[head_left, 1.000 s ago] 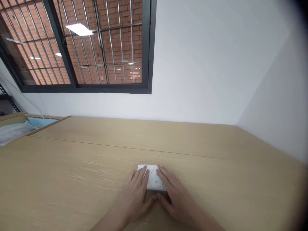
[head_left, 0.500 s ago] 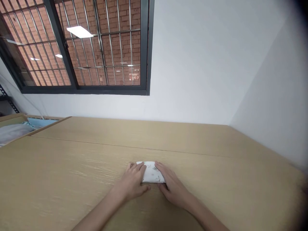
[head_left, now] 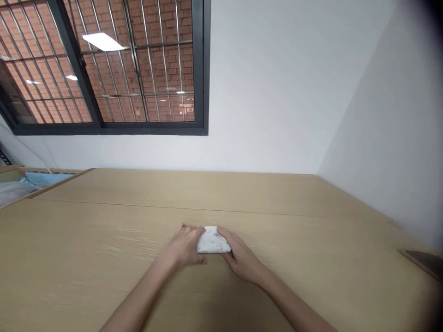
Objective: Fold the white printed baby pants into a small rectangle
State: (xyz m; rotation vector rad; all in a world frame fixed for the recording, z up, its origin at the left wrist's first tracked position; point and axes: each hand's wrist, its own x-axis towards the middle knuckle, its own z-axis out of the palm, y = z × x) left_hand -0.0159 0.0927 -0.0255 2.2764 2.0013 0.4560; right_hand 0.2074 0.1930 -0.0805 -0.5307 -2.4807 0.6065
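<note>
So, both hands are gripping one small thing: a white item (head_left: 213, 240) with a scattered small print, looking folded. It is sitting between them, near the middle of the table (head_left: 86, 258), on the near side of the seam (head_left: 145, 205). Whether it is resting flat or being held just off the surface, cannot tell.

Left hand (head_left: 183, 246) is closing around the left edge, fingers bending over the far corner, thumb pointing inward below the near edge. Right hand (head_left: 241, 259) is gripping the right edge, fingers lying along the top side, thumb tucking in under the near edge, partly hidden. Both forearms are reaching in from the bottom of the view.

Table is showing pale wood grain, with fine shiny streaks left of the hands. Far left, an open compartment (head_left: 64, 187) is holding something light blue (head_left: 48, 177) and something whitish (head_left: 14, 192). At the right edge a dark object (head_left: 425, 263) is showing, blurred. White wall (head_left: 263, 87) is rising behind the table; a dark-framed window (head_left: 201, 69) is filling the upper left, metal bars and brickwork showing through it.
</note>
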